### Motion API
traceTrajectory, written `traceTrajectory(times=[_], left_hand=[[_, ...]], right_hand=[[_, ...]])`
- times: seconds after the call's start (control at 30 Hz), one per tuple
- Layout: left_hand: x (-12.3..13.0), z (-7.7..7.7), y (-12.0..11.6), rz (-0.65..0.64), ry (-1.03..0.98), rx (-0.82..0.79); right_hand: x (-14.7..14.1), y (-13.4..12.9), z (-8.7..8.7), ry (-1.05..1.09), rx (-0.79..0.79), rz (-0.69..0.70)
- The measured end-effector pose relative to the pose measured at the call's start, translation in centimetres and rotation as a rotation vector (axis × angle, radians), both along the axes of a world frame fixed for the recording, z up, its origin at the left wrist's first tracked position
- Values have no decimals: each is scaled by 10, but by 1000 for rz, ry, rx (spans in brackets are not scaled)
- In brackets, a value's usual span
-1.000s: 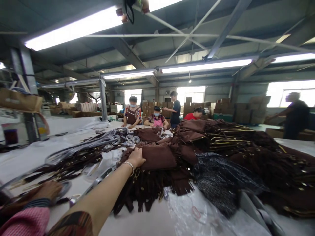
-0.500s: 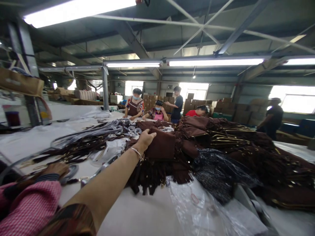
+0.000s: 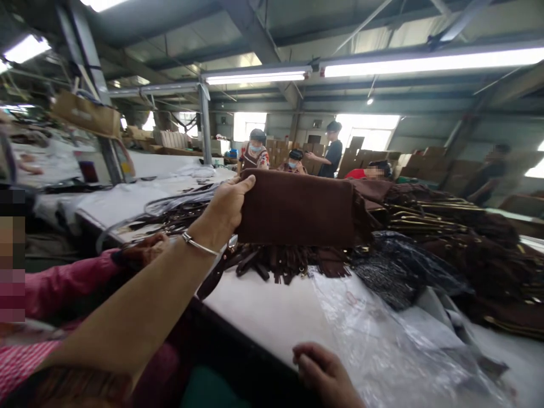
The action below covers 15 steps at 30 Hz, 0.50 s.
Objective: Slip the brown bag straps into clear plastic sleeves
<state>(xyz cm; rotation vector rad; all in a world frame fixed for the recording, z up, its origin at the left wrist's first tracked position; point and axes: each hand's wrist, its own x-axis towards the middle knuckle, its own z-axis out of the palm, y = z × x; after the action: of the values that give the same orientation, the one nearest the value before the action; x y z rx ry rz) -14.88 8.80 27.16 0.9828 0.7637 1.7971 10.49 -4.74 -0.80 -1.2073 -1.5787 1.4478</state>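
My left hand (image 3: 232, 201) grips the left edge of a flat dark brown leather-like piece (image 3: 297, 209), thumb on its front face, and holds it up above the table (image 3: 263, 300). Fringed strips (image 3: 289, 263) hang or lie just below that piece. Low in the view, my right hand (image 3: 318, 368) is near the table's front edge, its fingers curled; whether anything is in them is hard to see. Clear plastic wrap (image 3: 361, 317) lies to its right.
A heap of brown pieces with gold edging (image 3: 425, 215) covers the right side. Black plastic (image 3: 395, 272) lies before it. At left, a co-worker's hand (image 3: 148, 249) is close to my forearm. Several people are across the table.
My left hand has lifted the brown piece off the pile and brought it closer. My right hand has come into view at the bottom. The camera view has turned left.
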Motion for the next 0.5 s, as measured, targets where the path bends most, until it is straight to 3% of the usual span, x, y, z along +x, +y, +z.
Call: traceTrajectory(times=[0.13,0.23,0.3,0.4,0.47,0.5], left_hand=[[5,-28,-35,39,-197,-96],[16,-65,-58,36,-288,-131],[25,-95,-74,21,-297,-143],[28,-142,-101,70,-135,-156],[17,-170,-122,112,151,-217],[8,-183,-133,73,329,-269]], right_hand=[[-26,38,49,280,171,-38],[-52,51,81,570,123,-26],[-67,56,93,737,37,-80],[-74,61,97,833,-89,-260],[-65,61,92,800,-150,-346],[-58,61,87,765,-173,-368]])
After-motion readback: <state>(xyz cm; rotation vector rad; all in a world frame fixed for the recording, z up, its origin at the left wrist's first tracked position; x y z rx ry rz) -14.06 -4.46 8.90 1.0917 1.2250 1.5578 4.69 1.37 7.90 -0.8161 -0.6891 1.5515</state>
